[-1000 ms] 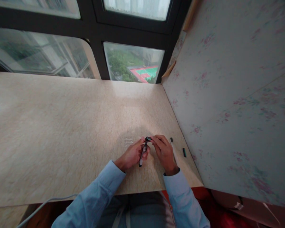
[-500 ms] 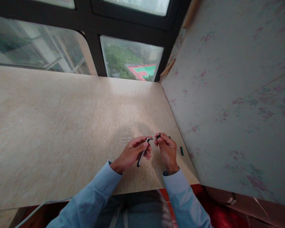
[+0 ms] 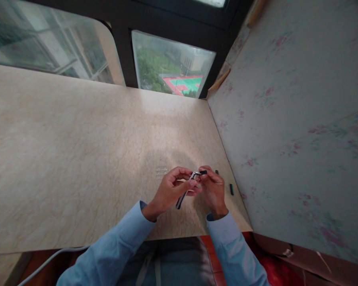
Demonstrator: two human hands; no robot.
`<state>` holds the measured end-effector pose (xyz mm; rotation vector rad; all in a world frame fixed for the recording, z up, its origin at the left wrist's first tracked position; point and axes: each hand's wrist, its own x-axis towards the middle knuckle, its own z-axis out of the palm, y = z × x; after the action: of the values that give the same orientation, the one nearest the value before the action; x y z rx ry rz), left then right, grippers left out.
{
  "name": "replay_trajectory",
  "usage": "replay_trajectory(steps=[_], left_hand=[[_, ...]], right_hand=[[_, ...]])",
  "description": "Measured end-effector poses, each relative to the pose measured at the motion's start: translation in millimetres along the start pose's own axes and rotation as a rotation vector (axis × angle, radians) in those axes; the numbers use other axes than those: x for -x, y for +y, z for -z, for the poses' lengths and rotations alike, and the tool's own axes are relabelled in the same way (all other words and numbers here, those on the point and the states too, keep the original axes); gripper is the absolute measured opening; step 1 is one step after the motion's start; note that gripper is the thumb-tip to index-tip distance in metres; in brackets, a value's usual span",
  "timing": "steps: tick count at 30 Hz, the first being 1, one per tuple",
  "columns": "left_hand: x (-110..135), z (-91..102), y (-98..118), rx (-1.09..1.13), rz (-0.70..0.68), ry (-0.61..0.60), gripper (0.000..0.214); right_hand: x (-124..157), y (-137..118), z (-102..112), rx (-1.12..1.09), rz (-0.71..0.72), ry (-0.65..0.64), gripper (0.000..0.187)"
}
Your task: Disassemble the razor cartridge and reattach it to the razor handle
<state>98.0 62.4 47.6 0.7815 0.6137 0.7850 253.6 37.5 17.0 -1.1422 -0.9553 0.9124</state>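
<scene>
My left hand [image 3: 175,188] is closed round a slim black-and-silver razor handle [image 3: 181,198], its lower end slanting down toward me. The bent neck of the handle points right. At its tip is a small black razor head [image 3: 203,172], pinched by the fingers of my right hand [image 3: 212,190]. Handle and head appear to touch; whether they are locked together I cannot tell. A clear plastic tray [image 3: 161,171] lies on the tabletop just left of my left hand.
The marbled beige tabletop [image 3: 77,159] runs back to dark-framed windows. To the right of my right hand lie a dark green piece [image 3: 232,189] and another small dark piece [image 3: 216,172], near the flowered wall [image 3: 286,139]. A pale cable [image 3: 56,254] hangs at the front left.
The gap between the handle's neck and the black head has closed; they now meet. The black head has turned to lie more sideways. The camera view has shifted slightly.
</scene>
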Motion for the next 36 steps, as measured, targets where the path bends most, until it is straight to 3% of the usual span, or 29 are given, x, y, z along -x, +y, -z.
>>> replay_trajectory(steps=[11,19,29,36], left_hand=[[0,-1.3,-5,0.033,-0.031,-0.055,0.038],[-1,1.4,-10,-0.007,-0.085,-0.069,0.034],[-3,4.3,-8,-0.098,-0.103,0.003,0.033],[-6,11.4,-19,-0.184,-0.174,0.080,0.035]], right_hand=[[2,6,6,0.115,0.197,0.016,0.010],[6,1,3,0.240,0.368,0.015,0.024],[9,0,3,0.384,0.358,-0.026,0.026],[7,-3,1,0.434,0.337,-0.115,0.027]])
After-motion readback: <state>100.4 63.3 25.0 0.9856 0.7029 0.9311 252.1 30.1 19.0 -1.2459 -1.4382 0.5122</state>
